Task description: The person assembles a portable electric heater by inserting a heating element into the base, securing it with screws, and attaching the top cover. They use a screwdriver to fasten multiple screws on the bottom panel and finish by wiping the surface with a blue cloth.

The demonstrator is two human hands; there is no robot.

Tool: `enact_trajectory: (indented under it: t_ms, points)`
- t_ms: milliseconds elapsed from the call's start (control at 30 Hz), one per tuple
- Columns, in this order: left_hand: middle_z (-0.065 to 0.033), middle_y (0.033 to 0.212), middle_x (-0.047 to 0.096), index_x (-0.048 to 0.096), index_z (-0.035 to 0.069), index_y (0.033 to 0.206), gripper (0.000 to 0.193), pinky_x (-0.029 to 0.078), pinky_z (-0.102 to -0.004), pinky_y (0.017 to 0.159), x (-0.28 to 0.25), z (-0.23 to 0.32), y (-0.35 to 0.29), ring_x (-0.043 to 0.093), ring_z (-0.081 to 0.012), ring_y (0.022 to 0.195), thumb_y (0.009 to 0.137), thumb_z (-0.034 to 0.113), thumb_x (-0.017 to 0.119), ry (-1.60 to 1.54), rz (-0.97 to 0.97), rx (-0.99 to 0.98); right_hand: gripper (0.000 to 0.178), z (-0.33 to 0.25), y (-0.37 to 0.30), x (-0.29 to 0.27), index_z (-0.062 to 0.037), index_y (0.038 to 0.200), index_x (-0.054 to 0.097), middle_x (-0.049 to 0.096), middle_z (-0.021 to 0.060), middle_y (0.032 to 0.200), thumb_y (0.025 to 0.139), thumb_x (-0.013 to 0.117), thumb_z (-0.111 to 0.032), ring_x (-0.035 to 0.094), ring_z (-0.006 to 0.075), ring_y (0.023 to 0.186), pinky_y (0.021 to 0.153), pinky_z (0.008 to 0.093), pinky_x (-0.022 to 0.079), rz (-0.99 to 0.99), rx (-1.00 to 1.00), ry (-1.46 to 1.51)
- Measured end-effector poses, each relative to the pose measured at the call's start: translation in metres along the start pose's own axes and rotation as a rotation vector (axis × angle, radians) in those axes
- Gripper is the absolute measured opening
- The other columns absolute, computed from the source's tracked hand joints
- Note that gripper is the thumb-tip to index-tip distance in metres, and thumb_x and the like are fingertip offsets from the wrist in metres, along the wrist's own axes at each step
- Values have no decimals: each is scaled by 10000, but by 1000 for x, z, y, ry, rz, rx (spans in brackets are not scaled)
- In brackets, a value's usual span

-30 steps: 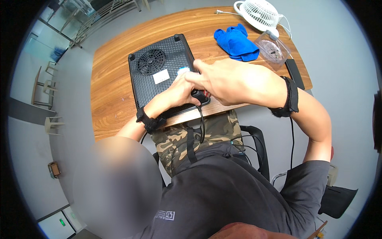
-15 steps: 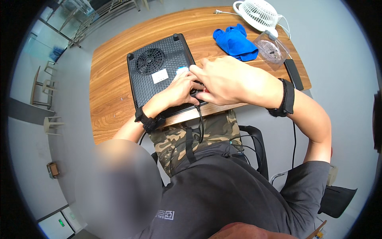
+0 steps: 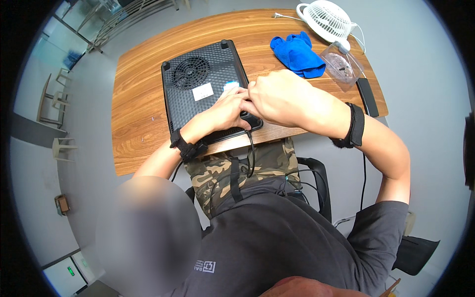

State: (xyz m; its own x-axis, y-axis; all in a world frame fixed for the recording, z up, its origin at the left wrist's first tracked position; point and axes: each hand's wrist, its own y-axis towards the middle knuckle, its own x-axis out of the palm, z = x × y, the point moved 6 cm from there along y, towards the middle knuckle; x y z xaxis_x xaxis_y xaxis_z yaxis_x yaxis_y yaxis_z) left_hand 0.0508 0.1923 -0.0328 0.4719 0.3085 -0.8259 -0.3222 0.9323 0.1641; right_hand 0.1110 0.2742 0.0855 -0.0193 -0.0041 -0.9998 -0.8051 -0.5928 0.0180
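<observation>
An upside-down black appliance with a textured base, likely an induction cooker [image 3: 185,106], lies on the wooden table. Its base carries a round fan grille, corner feet and a white label. My left hand [image 3: 222,114] rests on its near right part, thumb apart from the fingers, whose tips are partly covered by my other hand. Over the right edge, my right hand [image 3: 282,99] is closed with its knuckles up. Whatever it grips is hidden beneath it. Near my left thumb, a black cord [image 3: 252,153] hangs down from the cooker's front edge.
On the table [image 3: 133,99], a blue cloth [image 3: 299,58] lies beyond my right hand. Behind it are a white fan [image 3: 324,21], a clear plastic tray [image 3: 341,69] and a black bar-shaped object [image 3: 367,97] by the right edge. Tiny bits lie at left.
My right hand has turned slightly, its fingers now tucked more out of sight; a red bit that showed under it is hidden. The left hand stays on the cooker. The view has shifted slightly.
</observation>
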Motion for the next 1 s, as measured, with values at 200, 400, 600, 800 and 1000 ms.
enact_trajectory:
  t_ms: [200, 400, 600, 800, 1000]
  points:
    - [-67, 1322, 620, 744, 126, 1158, 561, 356, -456, 1128, 1, -2, -2, 485, -314, 1276, 638, 230, 925, -21, 7, -6, 363, -7, -11, -19, -6, 1212, 537, 596, 250, 1109, 897, 688, -104, 700, 363, 817, 657, 448, 555, -88, -109, 57]
    - [-103, 1367, 585, 717, 124, 1190, 589, 339, -476, 1149, 4, -4, -1, 461, -344, 1309, 650, 238, 922, -5, -74, -34, 290, 4, 5, 1, -11, 947, 686, 673, 190, 734, 967, 625, -293, 689, 340, 650, 604, 429, 544, -170, 15, 28]
    - [-68, 1374, 603, 764, 171, 1154, 540, 348, -453, 1144, 6, -9, -2, 477, -313, 1303, 638, 207, 918, 26, -65, -54, 308, -1, 3, -1, -18, 959, 689, 669, 181, 705, 975, 616, -317, 688, 346, 659, 608, 416, 544, -140, 75, -36]
    - [-75, 1355, 610, 748, 150, 1202, 585, 354, -457, 1136, 6, -7, -3, 478, -314, 1297, 645, 208, 914, -30, -39, -54, 294, -14, -16, -30, 31, 1126, 628, 668, 225, 886, 915, 627, -175, 707, 355, 854, 743, 413, 569, 14, -130, 109]
    - [-147, 1368, 577, 671, 125, 1256, 622, 324, -505, 1141, 10, -11, -3, 434, -374, 1324, 691, 243, 905, 18, -107, -16, 232, 3, -6, -7, -16, 1068, 626, 681, 174, 748, 968, 631, -225, 699, 338, 694, 626, 416, 555, -161, -44, 91]
